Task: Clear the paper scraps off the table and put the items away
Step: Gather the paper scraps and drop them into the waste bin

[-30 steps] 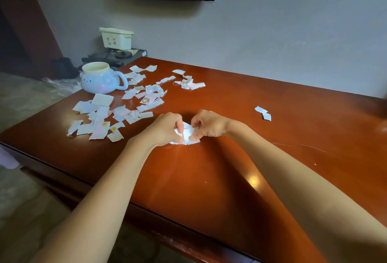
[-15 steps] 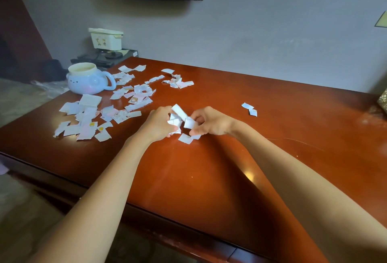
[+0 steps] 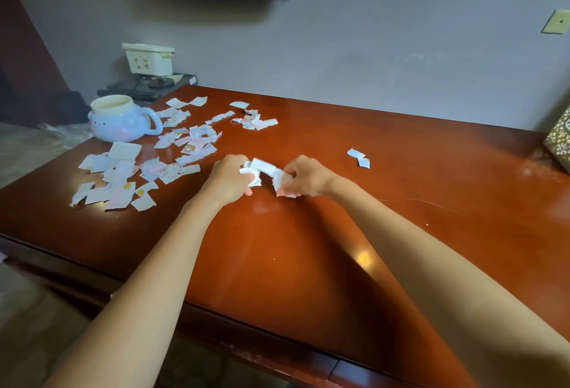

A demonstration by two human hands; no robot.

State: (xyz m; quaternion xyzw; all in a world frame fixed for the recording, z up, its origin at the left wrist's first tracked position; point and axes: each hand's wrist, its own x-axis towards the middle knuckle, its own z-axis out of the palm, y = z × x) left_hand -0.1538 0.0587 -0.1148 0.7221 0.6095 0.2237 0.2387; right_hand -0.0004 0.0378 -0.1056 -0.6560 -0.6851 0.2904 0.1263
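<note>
Position of hands: the left hand [image 3: 229, 179] and right hand [image 3: 305, 176] meet over the middle of the bench [image 3: 308, 248]. The fingers [image 3: 290, 173] of both hands are curled round a crumpled bundle of scraps [image 3: 263, 168], which bridges the gap between them. Whether the bundle's underside touches the bench cannot be told.

Outstanding material: the main scatter [image 3: 148, 165] lies on the bench to the left of the left hand, its nearest pieces just beside that hand. Its long axis runs diagonally from the near left edge toward the far middle, passing the mug [image 3: 123, 123] that stands at the far left. A small cluster [image 3: 254, 120] lies beyond the hands, and a pair of scraps [image 3: 358, 157] lies to the right of the right hand, near but apart.

Assessment: collection appears to be at an early stage, as most paper is uncollected. The left hand is the nearer to the main scatter, the right to the pair. Either reach requires the other hand to take the whole bundle first, and loose pieces could drop in the transfer.
</note>
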